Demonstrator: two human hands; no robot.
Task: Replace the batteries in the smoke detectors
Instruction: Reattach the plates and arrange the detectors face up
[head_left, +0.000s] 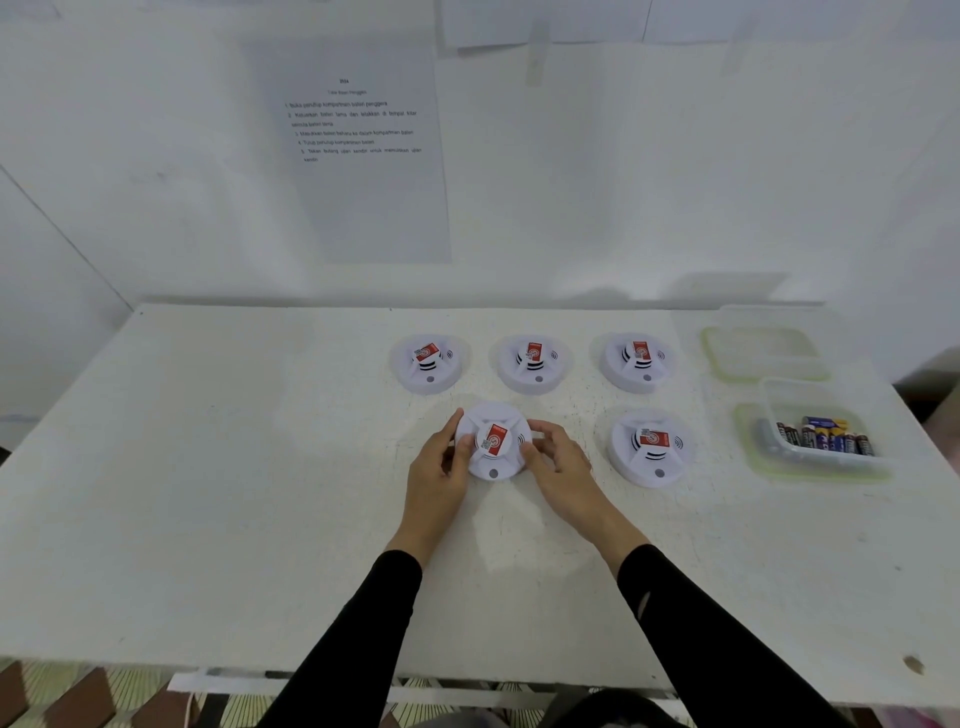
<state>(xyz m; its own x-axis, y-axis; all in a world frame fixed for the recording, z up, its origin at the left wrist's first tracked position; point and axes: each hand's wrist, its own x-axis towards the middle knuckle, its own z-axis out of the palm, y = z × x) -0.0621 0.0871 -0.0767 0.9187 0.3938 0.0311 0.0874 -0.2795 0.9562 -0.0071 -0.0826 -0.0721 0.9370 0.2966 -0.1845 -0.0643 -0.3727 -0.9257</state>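
Several round white smoke detectors with red labels lie on the white table (208, 493). Three form a back row: one on the left (429, 362), one in the middle (534, 362), one on the right (638, 360). Another lies at the front right (650, 447). The front middle detector (493, 441) is held from both sides: my left hand (441, 470) grips its left edge and my right hand (558, 462) grips its right edge. A clear tub (826, 457) at the right holds several batteries (826, 436).
An empty clear container (763, 353) stands behind the battery tub at the back right. A printed instruction sheet (363, 156) hangs on the white wall behind the table. The table's front edge runs near the bottom of the view.
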